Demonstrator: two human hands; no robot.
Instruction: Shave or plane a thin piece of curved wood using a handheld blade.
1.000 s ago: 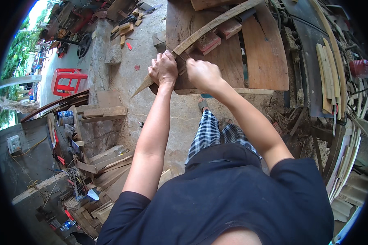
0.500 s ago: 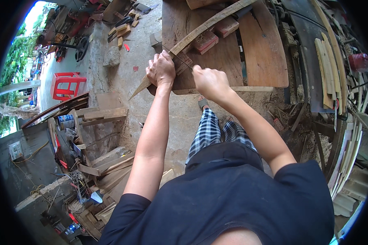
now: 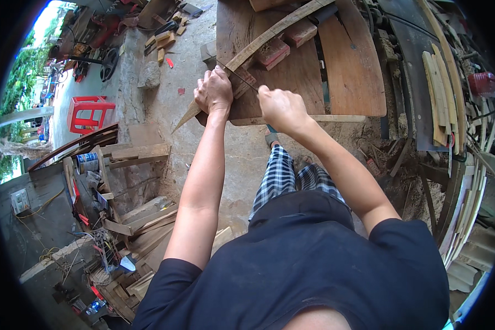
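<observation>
A long, curved wooden strip (image 3: 272, 32) with a pointed near end lies slantwise over the brown wooden tabletop (image 3: 353, 66). My left hand (image 3: 213, 91) is closed around the strip close to its tapered end, past the table's left edge. Across the strip, just beyond those fingers, runs a thin dark straight tool (image 3: 240, 76); whether it is a file or a saw blade I cannot tell. Its near end is in my right hand (image 3: 285, 109), which is closed in a fist over the table's front edge. Red-sided wooden blocks (image 3: 273, 53) sit beside and partly under the strip.
Timber offcuts (image 3: 148, 225) are piled at the lower left, near a paint can (image 3: 87, 163). A red plastic stool (image 3: 91, 114) stands further left. Long wooden slats (image 3: 441, 99) and a red container (image 3: 484, 83) are on the right. Small wood blocks (image 3: 165, 39) lie on the concrete floor.
</observation>
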